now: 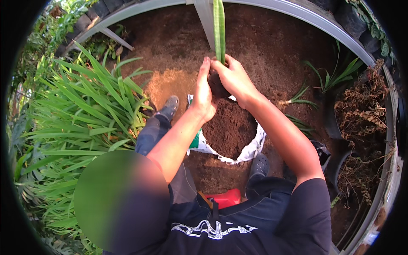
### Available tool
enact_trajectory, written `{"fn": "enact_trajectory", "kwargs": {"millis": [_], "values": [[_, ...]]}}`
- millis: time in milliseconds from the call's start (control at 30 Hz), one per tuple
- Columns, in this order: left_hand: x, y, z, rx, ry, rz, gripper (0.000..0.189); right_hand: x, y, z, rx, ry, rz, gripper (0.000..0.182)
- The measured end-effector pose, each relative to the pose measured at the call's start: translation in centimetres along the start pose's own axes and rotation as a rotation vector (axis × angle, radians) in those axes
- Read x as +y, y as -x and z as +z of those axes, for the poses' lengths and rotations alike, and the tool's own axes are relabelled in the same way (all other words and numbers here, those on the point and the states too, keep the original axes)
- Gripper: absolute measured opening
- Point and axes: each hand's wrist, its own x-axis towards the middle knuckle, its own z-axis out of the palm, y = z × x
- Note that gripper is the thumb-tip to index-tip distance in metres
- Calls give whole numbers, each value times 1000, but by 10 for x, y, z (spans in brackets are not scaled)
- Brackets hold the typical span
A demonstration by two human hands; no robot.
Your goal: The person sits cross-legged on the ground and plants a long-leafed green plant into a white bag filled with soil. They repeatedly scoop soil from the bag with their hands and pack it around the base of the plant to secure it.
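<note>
A tall green leaf [219,30], like that of a snake plant, rises upright from a dark clump [218,84], soil or a small pot; which one I cannot tell. My left hand [204,91] cups the clump from the left. On its right side my right hand [235,76] wraps the top, its fingers round the foot of the leaf. Both hands are above the far rim of an open white sack [255,148] filled with dark brown soil [229,127]. Part of the clump is hidden by the fingers.
Long-leaved green plants [92,105] crowd the left side. At the right lie small uprooted plants [298,98], dark pots and dry brown plants [363,105]. A grey metal frame [274,6] curves across the far side. A red object [226,198] sits between my legs, near my grey clogs [259,164].
</note>
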Motion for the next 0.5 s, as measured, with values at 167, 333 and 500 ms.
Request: {"fn": "enact_trajectory", "kwargs": {"millis": [167, 333, 500], "values": [[-1, 0, -11, -77, -38, -89, 60, -4, 14, 7, 144, -26, -82, 67], [9, 21, -6, 96, 95, -149, 39, 31, 2, 16, 326, 282, -218, 63], [6, 14, -10, 162, 64, -260, 20, 72, -44, -33, 536, 49, -44, 57]]}}
